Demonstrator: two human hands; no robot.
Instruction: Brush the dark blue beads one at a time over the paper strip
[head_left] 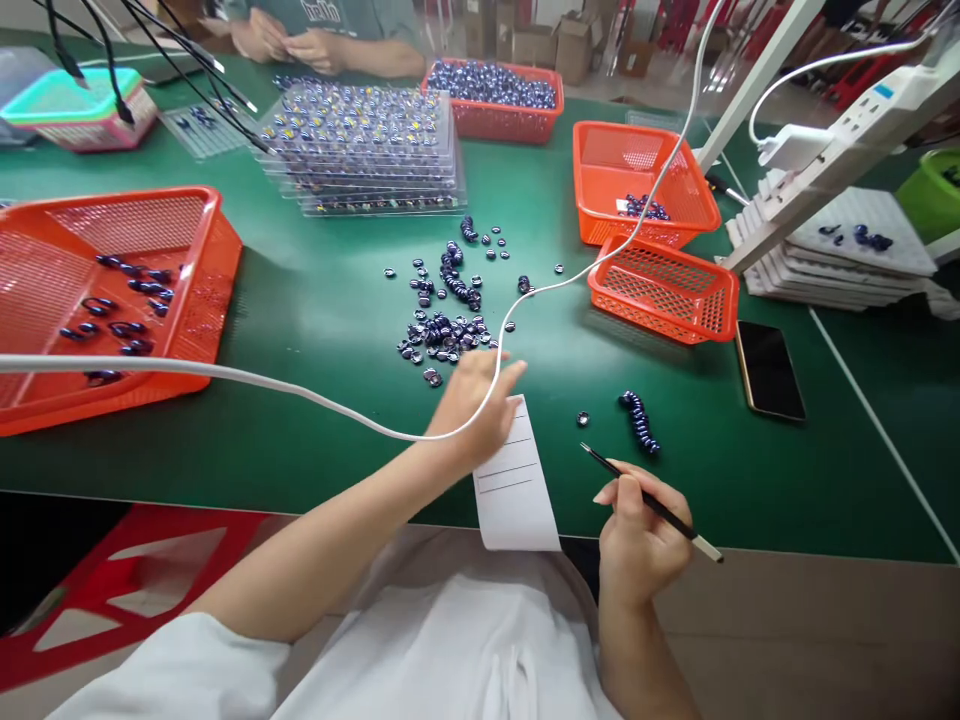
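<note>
My left hand reaches over the front edge of a pile of shiny dark-blue ring-shaped pieces. Its thumb stands apart from the fingers, whose tips are partly hidden. A white lined paper strip lies beside that wrist and hangs over the table edge. Held like a pen, a slim black tool with a fine pale tip is in my right hand. Just beyond its tip lies a single dark-blue ring piece. To the right of that, a curved row of the pieces rests on the table.
A white cable crosses in front of my left hand. Orange baskets stand left and right. Behind are stacked clear trays and a red basket of pieces. A phone lies right. Another person's hands are opposite.
</note>
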